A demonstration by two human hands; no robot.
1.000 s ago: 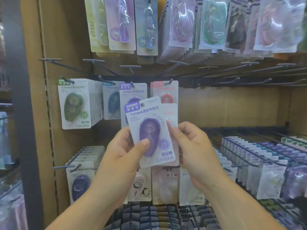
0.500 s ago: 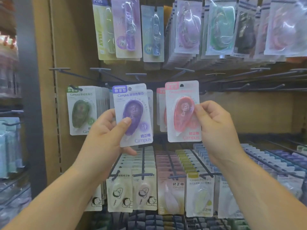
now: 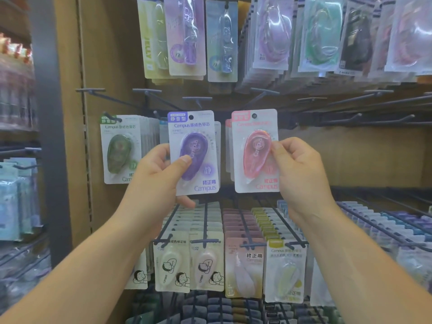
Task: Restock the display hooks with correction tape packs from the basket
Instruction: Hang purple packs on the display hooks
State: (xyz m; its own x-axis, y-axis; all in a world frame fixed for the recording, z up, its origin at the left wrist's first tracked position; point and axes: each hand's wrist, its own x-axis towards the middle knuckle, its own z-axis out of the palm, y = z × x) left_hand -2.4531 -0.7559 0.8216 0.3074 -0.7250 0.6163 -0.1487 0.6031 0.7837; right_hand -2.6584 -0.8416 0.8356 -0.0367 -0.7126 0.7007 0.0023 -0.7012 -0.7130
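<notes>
Gripping purple correction tape pack (image 3: 198, 136) in left hand (image 3: 156, 183); pinching pink correction tape pack (image 3: 254, 148) in right hand (image 3: 301, 176); both upright, right of hanging green pack (image 3: 119, 153).

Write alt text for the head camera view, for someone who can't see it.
The left hand holds a purple pack and the right hand a pink pack of correction tape, raised before display hooks hung with similar packs.
</notes>
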